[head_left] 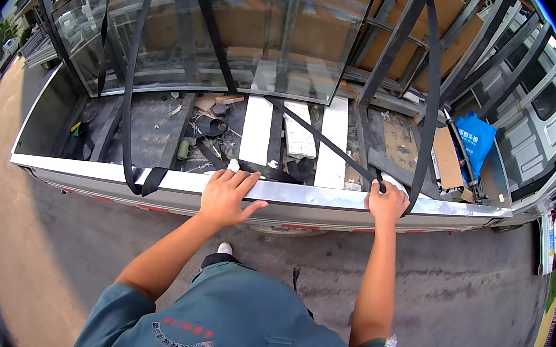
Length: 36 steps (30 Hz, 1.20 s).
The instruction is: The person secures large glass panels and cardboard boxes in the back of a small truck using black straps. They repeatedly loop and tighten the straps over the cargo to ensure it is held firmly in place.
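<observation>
Loose strap end (145, 181): at the far left of your reach, a black webbing strap comes down from the rack and its end hangs over the truck's side rail (303, 194). It looks soft and limp, so take it flat between fingers and thumb.
Left hand (228, 196): it lies open, palm down, fingers spread over the rail and thumb out toward the right; it grips nothing and only presses on the metal.
Side rail: bright sheet metal running left to right along the near edge of the truck bed (152, 127). It looks stiff and smooth, and the top edge may be thin, so press on the flat, not the lip.
Glass panes (240, 30): large sheets stand on edge on the far side of the bed, leaning against a dark steel rack (394, 45). Judge them heavy and fragile; hold them only by the edges.
Diagonal strap (326, 145): black webbing runs from the middle of the bed down to your right hand, and it looks taut.
Right hand (386, 204): it is curled closed on the rail where that strap arrives; whether the fingers clamp the strap itself or only the rail, I cannot tell.
Blue bag (475, 136): far right in the bed, beside cardboard (447, 160), well apart from both hands.
</observation>
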Available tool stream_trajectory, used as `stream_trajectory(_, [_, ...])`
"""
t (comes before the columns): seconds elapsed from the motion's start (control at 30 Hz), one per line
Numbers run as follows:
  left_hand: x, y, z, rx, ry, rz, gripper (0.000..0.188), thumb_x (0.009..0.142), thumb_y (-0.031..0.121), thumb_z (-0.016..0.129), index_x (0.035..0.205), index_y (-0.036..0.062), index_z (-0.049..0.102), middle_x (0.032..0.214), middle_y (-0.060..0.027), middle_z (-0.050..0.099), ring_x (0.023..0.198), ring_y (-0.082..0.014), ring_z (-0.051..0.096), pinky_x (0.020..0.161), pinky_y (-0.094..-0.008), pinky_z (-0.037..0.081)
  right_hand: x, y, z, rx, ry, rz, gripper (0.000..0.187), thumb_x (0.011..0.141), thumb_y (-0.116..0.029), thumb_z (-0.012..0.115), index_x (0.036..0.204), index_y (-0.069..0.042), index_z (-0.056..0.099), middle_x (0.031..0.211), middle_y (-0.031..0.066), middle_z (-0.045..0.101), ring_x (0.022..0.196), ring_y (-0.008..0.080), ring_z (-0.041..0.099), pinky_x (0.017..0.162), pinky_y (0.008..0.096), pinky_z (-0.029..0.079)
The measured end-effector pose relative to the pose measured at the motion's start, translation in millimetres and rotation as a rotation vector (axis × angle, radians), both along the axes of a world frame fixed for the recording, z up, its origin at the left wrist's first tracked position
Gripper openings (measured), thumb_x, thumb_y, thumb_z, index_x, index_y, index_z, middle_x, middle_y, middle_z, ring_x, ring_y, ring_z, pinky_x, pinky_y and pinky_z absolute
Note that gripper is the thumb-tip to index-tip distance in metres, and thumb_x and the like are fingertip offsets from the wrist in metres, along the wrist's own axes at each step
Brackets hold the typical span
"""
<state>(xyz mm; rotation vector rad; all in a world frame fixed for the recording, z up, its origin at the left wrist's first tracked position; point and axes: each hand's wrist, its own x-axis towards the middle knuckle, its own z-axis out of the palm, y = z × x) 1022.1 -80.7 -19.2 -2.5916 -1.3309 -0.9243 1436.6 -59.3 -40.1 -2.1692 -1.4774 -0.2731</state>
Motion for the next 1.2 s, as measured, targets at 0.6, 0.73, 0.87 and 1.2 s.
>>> stream_trajectory(0.6, [-42,19,24,-0.305,0.072,-0.354,0.095,0.081,0.053,0.080,0.149,-0.0034,0.047,0.127,-0.0175,0.061,0.109,-0.0324,0.059,0.092,-0.0448,0.047,-18,7,1,0.010,0.099,-0.165,0.049,0.073,-0.056,0.084,0.085,-0.009,0.081,0.087,0.0147,0.073,0.104,0.0313,0.064,0.110,0.0404,0.038])
stream_trajectory(0.73, [-41,25,21,-0.283,0.093,-0.381,0.093,0.083,0.057,0.077,0.148,-0.0039,0.049,0.123,-0.0177,0.062,0.103,-0.0327,0.059,0.088,-0.0443,0.049,-21,12,19,-0.159,0.133,-0.138,0.052,0.071,-0.057,0.086,0.087,-0.008,0.082,0.087,0.0149,0.075,0.102,0.0309,0.067,0.109,0.0408,0.038])
stream_trajectory(0.87, [-36,26,23,-0.333,0.112,-0.362,0.090,0.084,0.056,0.077,0.147,-0.0027,0.051,0.117,-0.0157,0.062,0.097,-0.0309,0.058,0.083,-0.0427,0.049,-23,18,23,-0.302,0.159,-0.123,0.055,0.068,-0.057,0.087,0.086,-0.006,0.080,0.076,0.0148,0.073,0.084,0.0332,0.070,0.089,0.0411,0.052])
stream_trajectory(1.2, [-11,20,28,-0.314,0.073,-0.119,0.069,0.079,0.052,0.080,0.130,0.0054,0.069,0.091,-0.0081,0.065,0.084,-0.0273,0.061,0.073,-0.0395,0.049,-20,23,25,-0.302,0.178,0.046,0.056,0.077,-0.062,0.080,0.080,-0.006,0.078,0.077,0.0159,0.073,0.081,0.0370,0.072,0.076,0.0458,0.056])
